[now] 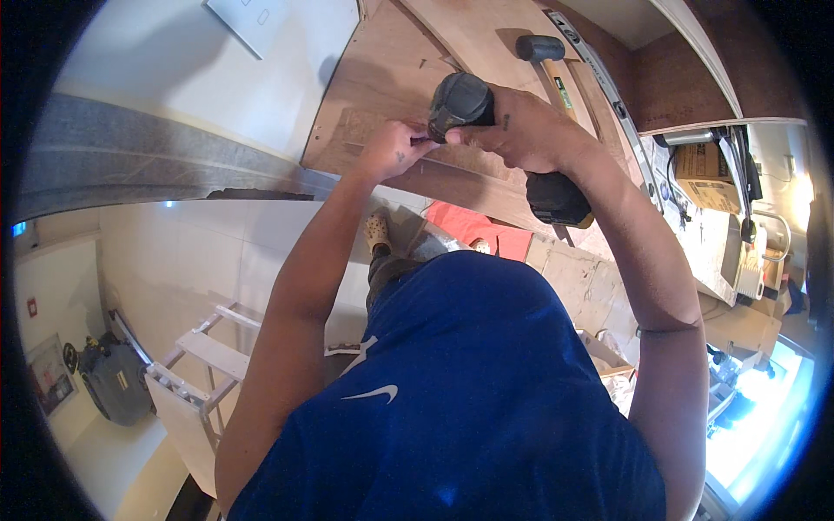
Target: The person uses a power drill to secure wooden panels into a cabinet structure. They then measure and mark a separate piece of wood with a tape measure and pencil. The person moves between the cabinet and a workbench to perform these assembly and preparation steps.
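Observation:
My right hand [532, 130] is wrapped round the grip of a black cordless drill [462, 100], its battery end below my wrist. The drill's front end points left, close to the fingertips of my left hand [391, 151]. Those fingers are pinched together at the front of the drill; whatever they hold is too small and hidden to make out. Both hands are over a light brown plywood panel [369, 91], near a strip of wood along its near edge. A small screw or nail [422, 63] shows on the panel beyond the drill.
A black-headed rubber mallet [540, 49] lies at the far side, beside a long spirit level [599, 74]. Dark cabinet shelving [682, 82] rises at the right. A red cloth [473, 227] is on the floor, and a white stepladder [208, 354] stands at the lower left.

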The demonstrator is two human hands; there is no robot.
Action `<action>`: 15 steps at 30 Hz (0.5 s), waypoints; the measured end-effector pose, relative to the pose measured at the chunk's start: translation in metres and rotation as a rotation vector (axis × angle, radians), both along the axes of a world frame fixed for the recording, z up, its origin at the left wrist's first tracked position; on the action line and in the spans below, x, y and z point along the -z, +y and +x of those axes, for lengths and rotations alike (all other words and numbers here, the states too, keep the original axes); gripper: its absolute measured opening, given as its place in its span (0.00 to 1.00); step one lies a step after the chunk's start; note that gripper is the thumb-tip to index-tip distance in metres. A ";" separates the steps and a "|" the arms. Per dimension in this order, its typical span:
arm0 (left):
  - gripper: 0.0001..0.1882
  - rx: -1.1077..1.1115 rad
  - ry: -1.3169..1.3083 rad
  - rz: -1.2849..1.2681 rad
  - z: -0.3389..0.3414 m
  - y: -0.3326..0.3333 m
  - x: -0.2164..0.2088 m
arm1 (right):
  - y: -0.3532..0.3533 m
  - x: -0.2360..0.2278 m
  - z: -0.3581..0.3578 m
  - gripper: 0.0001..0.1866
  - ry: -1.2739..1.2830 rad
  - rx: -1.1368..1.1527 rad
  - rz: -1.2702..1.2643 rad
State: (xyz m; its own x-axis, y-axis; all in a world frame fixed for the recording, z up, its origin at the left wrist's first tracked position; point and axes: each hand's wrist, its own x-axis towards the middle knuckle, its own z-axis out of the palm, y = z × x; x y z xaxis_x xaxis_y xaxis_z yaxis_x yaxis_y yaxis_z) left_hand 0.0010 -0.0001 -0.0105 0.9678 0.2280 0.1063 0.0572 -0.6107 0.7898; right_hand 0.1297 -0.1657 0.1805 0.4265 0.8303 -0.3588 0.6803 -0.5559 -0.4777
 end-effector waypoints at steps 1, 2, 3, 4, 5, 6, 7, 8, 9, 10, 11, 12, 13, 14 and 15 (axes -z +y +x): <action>0.29 -0.002 0.019 -0.008 0.000 0.000 0.000 | -0.001 0.002 0.000 0.36 -0.011 0.004 0.004; 0.29 0.001 0.007 -0.003 0.000 0.000 0.000 | 0.000 0.001 0.000 0.36 -0.005 0.003 0.001; 0.28 0.003 -0.004 0.001 0.000 0.000 0.000 | 0.000 -0.002 -0.001 0.36 0.000 0.002 -0.002; 0.28 0.006 -0.016 0.005 -0.001 0.001 0.000 | 0.001 -0.003 -0.001 0.36 0.006 0.001 -0.006; 0.28 0.015 -0.037 0.009 -0.001 0.001 0.000 | 0.001 -0.003 -0.002 0.36 0.014 0.000 0.001; 0.28 0.023 -0.059 0.013 -0.001 0.002 0.001 | 0.001 -0.003 -0.003 0.36 0.023 -0.002 0.007; 0.28 0.031 -0.080 0.016 -0.001 0.002 0.002 | 0.002 -0.003 -0.003 0.36 0.031 -0.004 0.013; 0.22 0.034 0.011 0.022 -0.001 0.001 -0.004 | 0.001 -0.001 -0.002 0.36 0.019 0.002 0.010; 0.17 0.038 0.101 0.029 -0.001 0.000 -0.016 | 0.000 0.004 -0.001 0.36 0.007 0.008 0.008; 0.13 0.042 0.192 0.036 -0.001 -0.002 -0.023 | -0.001 0.006 -0.001 0.36 -0.005 0.014 0.005; 0.13 0.036 0.183 0.035 -0.001 -0.002 -0.024 | 0.000 0.005 -0.001 0.36 -0.003 0.016 0.000; 0.13 0.031 0.174 0.034 -0.002 -0.002 -0.024 | 0.000 0.003 -0.002 0.36 -0.001 0.018 -0.005; 0.14 0.026 0.165 0.034 -0.002 -0.002 -0.024 | 0.000 0.001 -0.003 0.36 0.001 0.020 -0.009; 0.14 0.023 0.168 0.029 -0.002 -0.002 -0.025 | 0.000 0.000 -0.003 0.36 -0.001 0.019 0.001; 0.14 0.021 0.171 0.025 -0.002 -0.003 -0.026 | -0.001 -0.001 -0.004 0.36 -0.003 0.018 0.012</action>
State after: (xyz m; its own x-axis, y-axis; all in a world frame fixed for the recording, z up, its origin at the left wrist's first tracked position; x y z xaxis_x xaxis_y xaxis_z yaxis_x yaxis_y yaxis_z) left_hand -0.0008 -0.0027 0.0159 0.9768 0.2068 -0.0554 0.1767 -0.6325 0.7541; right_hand 0.1260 -0.1668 0.1811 0.4421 0.8269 -0.3476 0.6719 -0.5620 -0.4824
